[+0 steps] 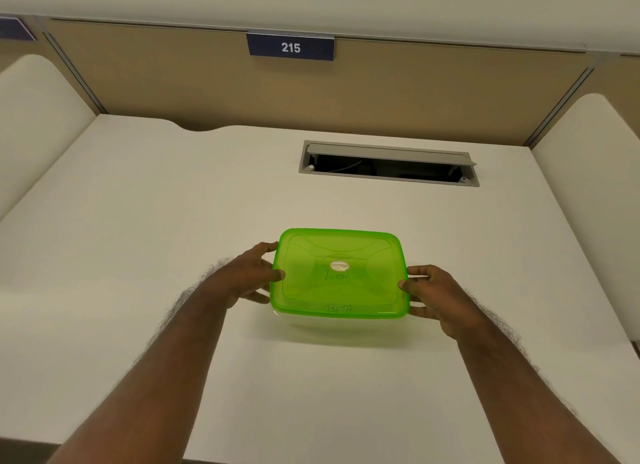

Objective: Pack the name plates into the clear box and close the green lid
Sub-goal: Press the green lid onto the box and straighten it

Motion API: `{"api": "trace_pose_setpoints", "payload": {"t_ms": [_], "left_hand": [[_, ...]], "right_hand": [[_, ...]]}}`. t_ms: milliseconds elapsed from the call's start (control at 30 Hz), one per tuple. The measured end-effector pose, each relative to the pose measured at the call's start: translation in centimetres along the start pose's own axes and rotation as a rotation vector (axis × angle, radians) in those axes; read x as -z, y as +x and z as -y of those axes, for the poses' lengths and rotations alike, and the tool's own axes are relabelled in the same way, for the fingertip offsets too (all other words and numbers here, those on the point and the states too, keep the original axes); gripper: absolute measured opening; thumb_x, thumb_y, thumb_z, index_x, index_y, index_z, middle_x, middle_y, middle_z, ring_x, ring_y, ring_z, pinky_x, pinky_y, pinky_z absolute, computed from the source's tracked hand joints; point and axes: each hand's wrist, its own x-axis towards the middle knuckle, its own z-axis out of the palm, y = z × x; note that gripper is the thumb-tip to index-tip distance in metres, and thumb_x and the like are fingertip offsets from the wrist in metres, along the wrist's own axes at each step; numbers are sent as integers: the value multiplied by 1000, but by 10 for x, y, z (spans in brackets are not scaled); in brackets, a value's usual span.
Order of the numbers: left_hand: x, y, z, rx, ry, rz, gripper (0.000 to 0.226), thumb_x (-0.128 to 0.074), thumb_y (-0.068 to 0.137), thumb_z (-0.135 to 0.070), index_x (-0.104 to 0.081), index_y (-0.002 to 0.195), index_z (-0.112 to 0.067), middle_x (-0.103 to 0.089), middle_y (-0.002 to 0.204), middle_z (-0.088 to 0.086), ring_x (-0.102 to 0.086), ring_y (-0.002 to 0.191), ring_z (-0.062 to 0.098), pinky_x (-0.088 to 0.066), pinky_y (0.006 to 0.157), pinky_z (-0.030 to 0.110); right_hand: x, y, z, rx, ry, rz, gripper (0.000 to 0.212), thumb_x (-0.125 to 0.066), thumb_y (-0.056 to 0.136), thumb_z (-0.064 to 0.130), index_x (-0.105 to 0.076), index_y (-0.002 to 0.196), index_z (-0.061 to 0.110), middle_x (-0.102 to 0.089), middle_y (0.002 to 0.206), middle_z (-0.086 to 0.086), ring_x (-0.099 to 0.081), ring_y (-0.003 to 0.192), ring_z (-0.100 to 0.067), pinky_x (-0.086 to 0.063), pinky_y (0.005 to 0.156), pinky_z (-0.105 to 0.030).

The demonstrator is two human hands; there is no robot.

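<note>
A clear box (341,328) stands on the white desk, covered by its green lid (339,273), which carries a small round sticker and handwriting. My left hand (247,273) grips the left side of the box and lid, thumb on the lid's edge. My right hand (434,295) grips the right side the same way. The lid's green tint hides whatever is inside the box. No loose name plates are in view on the desk.
An open grey cable hatch (388,164) is set into the white desk (156,221) behind the box. A tan partition carries a blue sign reading 215 (291,47). White side panels (34,117) flank the desk on both sides.
</note>
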Motion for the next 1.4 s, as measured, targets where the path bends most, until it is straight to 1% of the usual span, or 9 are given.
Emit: {"api": "trace_pose_setpoints", "payload": {"t_ms": [67,167,367,600,900,1067,1167,1267,1400], "left_hand": [[4,-3,3,54,-10,75,73,-68,88,-12,-32,145,-40,-68,105,14,-69,81,31,-59,63,40],[9,-3,7,108,-42,195,86,-69,88,-11,-20,146,-51,-68,110,19,-68,77,34,-59,65,43],[13,-3,19,90,-98,306,99,-69,86,-2,-11,147,-53,-69,97,21,-68,77,36,-59,72,44],[10,-1,31,24,-162,256,96,-67,85,5,-18,149,-48,-66,85,13,-69,76,33,-59,73,46],[1,-5,37,25,-207,218,94,-66,84,7,-23,146,-50,-54,98,19,-63,85,31,-58,73,46],[-5,-4,39,54,-252,144,86,-59,87,7,-29,144,-50,-62,87,16,-62,82,31,-59,70,46],[-7,-5,37,57,-225,89,84,-60,85,5,-34,142,-51,-62,90,13,-60,79,29,-59,67,44],[-9,-6,29,72,-152,17,75,-57,85,-3,-36,140,-49,-66,103,12,-62,77,27,-60,64,41],[-11,-6,12,38,9,-107,44,-62,88,-29,-47,128,-39,-63,107,6,-59,81,24,-58,69,39]], "right_hand": [[2,-1,1,-41,-45,32,33,-67,86,13,-54,117,16,-68,107,-11,-67,83,-26,-57,68,-38],[5,-3,4,-63,-80,54,32,-66,87,15,-53,116,19,-67,107,-11,-68,78,-27,-57,61,-36],[5,-4,4,-55,-78,57,33,-65,87,11,-52,117,17,-68,105,-12,-68,82,-28,-58,63,-39],[10,-6,-3,-19,-43,79,32,-67,86,12,-56,115,18,-71,99,-11,-71,84,-25,-58,59,-36],[14,-10,-8,2,-28,138,35,-66,87,7,-56,119,14,-70,108,-15,-70,90,-23,-59,66,-36],[12,-8,-12,-13,-30,114,27,-63,89,11,-59,115,17,-73,101,-9,-70,84,-21,-57,64,-33],[9,-6,-13,-13,-45,71,24,-63,89,17,-61,112,18,-71,104,-6,-69,80,-21,-58,63,-35],[4,-1,-8,-12,-98,29,26,-64,87,32,-61,107,16,-68,108,-5,-67,81,-24,-59,72,-41],[-6,9,8,6,-124,-8,39,-61,84,54,-62,98,17,-67,104,-7,-67,93,-30,-55,85,-49]]}}
